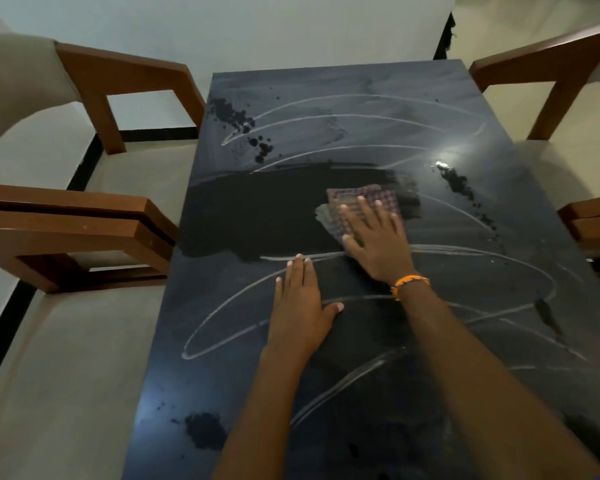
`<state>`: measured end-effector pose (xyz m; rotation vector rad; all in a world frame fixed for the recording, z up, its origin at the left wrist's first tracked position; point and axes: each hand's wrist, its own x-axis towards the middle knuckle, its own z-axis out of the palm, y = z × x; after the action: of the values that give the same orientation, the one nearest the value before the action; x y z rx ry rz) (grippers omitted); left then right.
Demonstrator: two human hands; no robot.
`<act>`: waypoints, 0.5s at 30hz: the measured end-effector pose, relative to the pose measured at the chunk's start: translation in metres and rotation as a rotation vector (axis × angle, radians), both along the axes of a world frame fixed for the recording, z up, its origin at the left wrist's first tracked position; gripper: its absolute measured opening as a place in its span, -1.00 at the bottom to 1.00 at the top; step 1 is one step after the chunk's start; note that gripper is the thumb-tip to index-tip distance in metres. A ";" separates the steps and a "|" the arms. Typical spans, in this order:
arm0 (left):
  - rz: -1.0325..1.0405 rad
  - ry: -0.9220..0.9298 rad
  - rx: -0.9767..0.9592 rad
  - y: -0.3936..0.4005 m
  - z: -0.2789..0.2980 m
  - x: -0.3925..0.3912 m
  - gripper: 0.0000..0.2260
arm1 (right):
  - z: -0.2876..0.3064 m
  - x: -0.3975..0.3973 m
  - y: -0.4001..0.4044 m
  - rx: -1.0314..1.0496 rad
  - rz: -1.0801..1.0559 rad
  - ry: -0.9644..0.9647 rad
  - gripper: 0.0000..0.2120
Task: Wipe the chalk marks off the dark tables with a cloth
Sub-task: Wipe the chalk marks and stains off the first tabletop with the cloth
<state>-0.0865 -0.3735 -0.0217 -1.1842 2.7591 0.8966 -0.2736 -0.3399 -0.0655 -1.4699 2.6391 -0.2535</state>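
A long dark table (pixel 222 341) runs away from me, covered in looping white chalk marks (pixel 219 313). A checked cloth (pixel 357 202) lies on the table's middle. My right hand (pixel 378 244) presses flat on the cloth with straight, spread fingers. A clean, darker band (pixel 257 216) stretches left of the cloth across the table. My left hand (pixel 302 306) rests flat on the tabletop nearer to me, fingers straight, touching a chalk line. Dark wet blotches (pixel 236 116) dot the far left of the table.
Wooden-armed chairs with pale cushions flank the table: two on the left (pixel 84 209) and two on the right (pixel 551 67). More blotches (pixel 461 185) sit at the right side and one (pixel 201 431) at the near left. A light glare (pixel 444 164) shines on the table.
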 end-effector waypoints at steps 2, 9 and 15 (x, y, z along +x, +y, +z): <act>-0.064 0.020 0.028 0.014 0.002 -0.025 -0.25 | 0.001 -0.046 0.047 0.013 -0.125 0.015 -0.48; -0.083 -0.078 0.021 0.046 -0.007 -0.057 -0.20 | 0.005 -0.165 0.190 0.043 -0.590 -0.036 -0.47; -0.063 -0.082 0.002 0.047 -0.008 -0.057 -0.18 | -0.001 -0.142 0.158 -0.044 -0.584 0.007 -0.47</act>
<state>-0.1437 -0.3260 -0.0296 -1.1005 2.7136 0.8255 -0.4156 -0.1821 -0.0666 -0.6685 3.0183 -0.3516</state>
